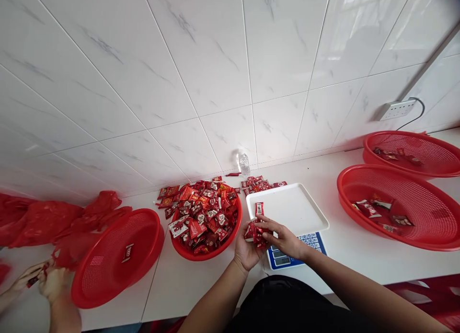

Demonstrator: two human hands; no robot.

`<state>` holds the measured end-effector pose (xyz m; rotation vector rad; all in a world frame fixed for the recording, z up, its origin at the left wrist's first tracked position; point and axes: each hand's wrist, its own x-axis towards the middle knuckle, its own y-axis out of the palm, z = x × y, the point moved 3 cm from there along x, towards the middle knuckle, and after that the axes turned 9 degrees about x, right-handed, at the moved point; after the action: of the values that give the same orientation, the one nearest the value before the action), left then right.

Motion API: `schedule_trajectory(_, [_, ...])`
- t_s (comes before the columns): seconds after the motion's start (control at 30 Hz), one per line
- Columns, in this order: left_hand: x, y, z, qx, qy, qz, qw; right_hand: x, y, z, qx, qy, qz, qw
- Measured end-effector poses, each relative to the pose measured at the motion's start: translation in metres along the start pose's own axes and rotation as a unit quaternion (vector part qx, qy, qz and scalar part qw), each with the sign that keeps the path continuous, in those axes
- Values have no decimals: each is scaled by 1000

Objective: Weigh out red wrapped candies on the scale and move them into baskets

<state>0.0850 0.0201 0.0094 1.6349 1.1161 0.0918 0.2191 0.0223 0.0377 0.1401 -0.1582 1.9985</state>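
Note:
Several small red wrapped candies rest in my left hand, whose fingers curl around them. My right hand reaches over from the right, its fingers closed on the same candies. Both hands are above the near left corner of a digital scale with a white tray. One red candy packet shows at the tray's left side, just past my fingertips. Left of my hands stands a round red basket heaped with candies in red and brown wrappers.
Loose packets and a clear plastic bottle lie near the wall. Two red baskets with a few packets, one in front and one behind, stand right. At left are another red basket, red bags and another person's hands.

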Motion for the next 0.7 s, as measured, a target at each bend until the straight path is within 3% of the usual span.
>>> schedule_trajectory(0.17, [-10, -17, -1, -37, 27, -14, 999, 0, 9, -13, 23, 6, 5, 1000])
schedule_trajectory(0.27, [-10, -21, -5, -20, 32, -37, 999, 10, 3, -26, 2, 18, -52, 998])
schedule_trajectory(0.33, [-11, -24, -7, -17, 24, -52, 998, 22, -5, -39, -76, 49, -93, 992])
schedule_trajectory(0.47, [-13, -33, -11, -36, 30, -75, 996, 47, -15, -68, -303, 115, -36, 946])
schedule_trajectory(0.57, [-12, -39, -12, -25, 38, -85, 995, 53, -17, -82, -333, 125, -6, 935])
schedule_trajectory(0.7, [-10, -42, -13, -19, 46, -87, 995, 43, -21, -91, -328, 119, -10, 937])
